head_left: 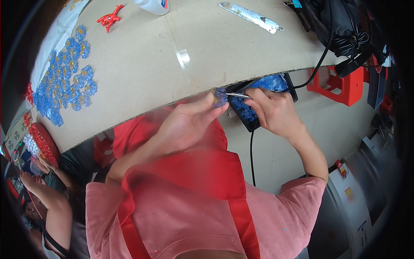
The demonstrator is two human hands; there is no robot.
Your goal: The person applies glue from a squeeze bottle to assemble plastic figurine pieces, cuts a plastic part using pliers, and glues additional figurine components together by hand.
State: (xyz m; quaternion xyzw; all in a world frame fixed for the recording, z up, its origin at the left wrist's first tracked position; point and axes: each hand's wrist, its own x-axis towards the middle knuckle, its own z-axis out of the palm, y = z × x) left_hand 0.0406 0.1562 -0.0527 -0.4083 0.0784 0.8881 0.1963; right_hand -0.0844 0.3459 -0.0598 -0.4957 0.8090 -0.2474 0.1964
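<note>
My left hand [186,119] pinches a small translucent blue flower-shaped piece [221,100] with some yellow on it, between thumb and fingers, near the table's front edge. My right hand [276,111] grips a slim silver pair of tweezers [238,95]. Its thin tip touches or overlaps the top of the flower-shaped piece; exactly where they meet is too small to tell. Just below the table edge, partly behind my right hand, is a black tray [295,94] holding small blue pieces [246,113] and a blue bag [272,81].
Many similar blue-and-yellow pieces [64,77] lie on the table [142,56] at left. Farther back are a red figure [109,19], a white bottle [152,5] and a metal blade-like strip [250,16]. A black cable [319,69], black bag [334,30] and red stool [351,86] sit at right. Another person's arm [56,207] is at lower left.
</note>
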